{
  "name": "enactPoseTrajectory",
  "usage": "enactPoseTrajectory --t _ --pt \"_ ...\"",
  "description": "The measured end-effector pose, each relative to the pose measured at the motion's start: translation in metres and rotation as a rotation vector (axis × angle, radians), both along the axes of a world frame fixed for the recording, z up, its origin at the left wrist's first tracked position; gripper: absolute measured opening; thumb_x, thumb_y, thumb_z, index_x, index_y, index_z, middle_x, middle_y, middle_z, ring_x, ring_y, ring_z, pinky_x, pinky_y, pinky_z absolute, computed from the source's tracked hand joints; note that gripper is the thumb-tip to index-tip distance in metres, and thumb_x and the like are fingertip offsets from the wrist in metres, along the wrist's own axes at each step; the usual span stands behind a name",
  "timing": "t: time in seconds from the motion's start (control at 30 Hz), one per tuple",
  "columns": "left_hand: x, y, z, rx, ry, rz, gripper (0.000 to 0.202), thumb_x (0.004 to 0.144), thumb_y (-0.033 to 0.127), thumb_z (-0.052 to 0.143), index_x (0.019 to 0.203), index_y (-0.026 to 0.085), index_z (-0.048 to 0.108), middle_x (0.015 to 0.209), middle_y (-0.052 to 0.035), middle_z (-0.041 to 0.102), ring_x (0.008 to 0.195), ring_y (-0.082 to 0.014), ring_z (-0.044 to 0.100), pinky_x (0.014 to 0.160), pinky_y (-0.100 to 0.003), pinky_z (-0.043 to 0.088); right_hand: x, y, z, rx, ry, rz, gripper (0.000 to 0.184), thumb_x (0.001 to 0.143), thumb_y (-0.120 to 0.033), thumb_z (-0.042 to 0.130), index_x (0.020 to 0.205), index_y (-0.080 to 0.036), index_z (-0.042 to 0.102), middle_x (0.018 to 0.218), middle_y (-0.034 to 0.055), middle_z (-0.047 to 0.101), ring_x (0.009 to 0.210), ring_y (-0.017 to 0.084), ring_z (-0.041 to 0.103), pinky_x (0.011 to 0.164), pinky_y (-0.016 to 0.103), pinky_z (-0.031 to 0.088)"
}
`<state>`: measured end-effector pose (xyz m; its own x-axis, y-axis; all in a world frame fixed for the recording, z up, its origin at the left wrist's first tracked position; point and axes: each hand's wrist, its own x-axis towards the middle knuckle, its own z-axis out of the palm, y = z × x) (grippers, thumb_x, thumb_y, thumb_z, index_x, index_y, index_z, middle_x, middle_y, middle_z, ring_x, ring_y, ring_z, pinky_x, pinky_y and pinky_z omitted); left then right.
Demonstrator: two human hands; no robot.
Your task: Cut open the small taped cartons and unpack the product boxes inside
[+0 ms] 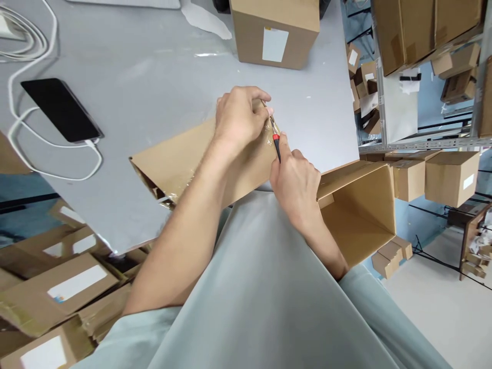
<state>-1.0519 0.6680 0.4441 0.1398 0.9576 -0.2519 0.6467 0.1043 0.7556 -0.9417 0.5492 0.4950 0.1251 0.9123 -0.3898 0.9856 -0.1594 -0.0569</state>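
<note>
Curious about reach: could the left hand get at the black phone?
Probably yes, if the left hand releases the carton it holds; bare tabletop seems to lie between that hand and the phone.

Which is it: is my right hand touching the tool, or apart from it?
Touching: the head view shows the right hand gripping the tool by its black handle.

A phone [61, 110] lies toward the tabletop's [319, 118] left edge, a box [274, 38] toward its right. A carton [188, 154] lies at the near edge.
</note>
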Motion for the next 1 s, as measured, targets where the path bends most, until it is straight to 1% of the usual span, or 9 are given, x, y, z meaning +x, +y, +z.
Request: enactPoseTrajectory --t 0.17,0.3,0.37,0.43,0.53,0.7,0.77,0.87,1.0 --pt "-0.001 0.001 -0.008 -0.023 -0.020 -0.027 0.064 0.089 0.075 0.056 0.136 0.036 0.075 0.135 0.0086 0.082 0.139 -0.0300 0.063 0.128 -0.058 0.039 -0.008 0.011 -0.002 -0.015 -0.003 -0.034 0.062 0.117 -0.034 0.036 0.175 -0.013 0.035 0.116 0.0198 0.080 0.101 0.029 0.079 0.091 0.040 0.062" --pt "-0.001 -0.001 -0.013 0.020 -0.015 0.013 0.052 0.090 0.065 0.062 0.129 0.035 0.080 0.133 0.0024 0.083 0.134 -0.0323 0.068 0.123 -0.057 0.047 -0.011 0.018 0.009 -0.051 -0.018 -0.046 0.055 0.118 -0.034 0.037 0.168 -0.013 0.044 0.116 0.0208 0.081 0.104 0.032 0.079 0.093 0.043 0.060" --pt "0.002 -0.003 -0.014 0.023 -0.011 0.010 0.049 0.091 0.064 0.063 0.127 0.036 0.080 0.135 0.0011 0.082 0.138 -0.0327 0.067 0.123 -0.058 0.046 -0.008 0.017 0.016 -0.067 -0.031 -0.048 0.051 0.118 -0.033 0.040 0.164 -0.015 0.049 0.116 0.0208 0.081 0.105 0.033 0.079 0.093 0.043 0.059" --pt "0.007 -0.006 -0.014 0.032 -0.001 -0.004 0.051 0.095 0.066 0.059 0.130 0.035 0.078 0.135 0.0011 0.082 0.143 -0.0318 0.063 0.130 -0.058 0.038 -0.003 0.013 0.023 -0.086 -0.053 -0.061 0.047 0.116 -0.029 0.042 0.160 -0.016 0.054 0.114 0.0205 0.082 0.104 0.033 0.080 0.092 0.042 0.059" --pt "0.016 -0.013 -0.013 0.055 0.027 -0.031 0.054 0.100 0.069 0.050 0.132 0.032 0.075 0.128 0.0007 0.083 0.143 -0.0302 0.062 0.141 -0.056 0.018 0.009 0.000 0.027 -0.139 -0.086 -0.087 0.046 0.114 -0.023 0.044 0.158 -0.018 0.058 0.108 0.0191 0.084 0.101 0.032 0.081 0.088 0.040 0.059" --pt "0.019 -0.021 -0.006 -0.012 0.036 -0.097 0.062 0.104 0.072 0.039 0.141 0.032 0.067 0.132 0.0034 0.080 0.148 -0.0253 0.055 0.142 -0.055 0.001 0.023 -0.017 0.025 -0.189 -0.071 -0.083 0.055 0.114 -0.019 0.045 0.169 -0.021 0.050 0.105 0.0156 0.085 0.099 0.031 0.083 0.087 0.039 0.060" --pt "0.017 -0.022 -0.002 -0.038 0.049 -0.111 0.063 0.104 0.072 0.037 0.144 0.032 0.065 0.129 0.0049 0.080 0.150 -0.0238 0.053 0.142 -0.055 -0.002 0.027 -0.022 0.025 -0.200 -0.050 -0.068 0.057 0.114 -0.021 0.045 0.172 -0.022 0.046 0.106 0.0152 0.085 0.098 0.030 0.083 0.086 0.038 0.060" --pt "0.015 -0.021 0.000 -0.054 0.069 -0.111 0.062 0.103 0.072 0.039 0.143 0.032 0.065 0.123 0.0049 0.081 0.148 -0.0240 0.055 0.142 -0.055 -0.001 0.035 -0.027 0.025 -0.227 -0.039 -0.049 0.058 0.114 -0.022 0.044 0.172 -0.023 0.047 0.102 0.0140 0.085 0.094 0.030 0.082 0.082 0.036 0.059" --pt "0.016 -0.019 -0.001 -0.020 0.086 -0.071 0.060 0.102 0.072 0.044 0.138 0.032 0.069 0.129 0.0026 0.080 0.147 -0.0264 0.059 0.142 -0.058 0.002 0.054 -0.030 0.023 -0.255 -0.015 -0.035 0.057 0.113 -0.023 0.046 0.169 -0.024 0.052 0.097 0.0115 0.085 0.091 0.030 0.082 0.078 0.034 0.056"
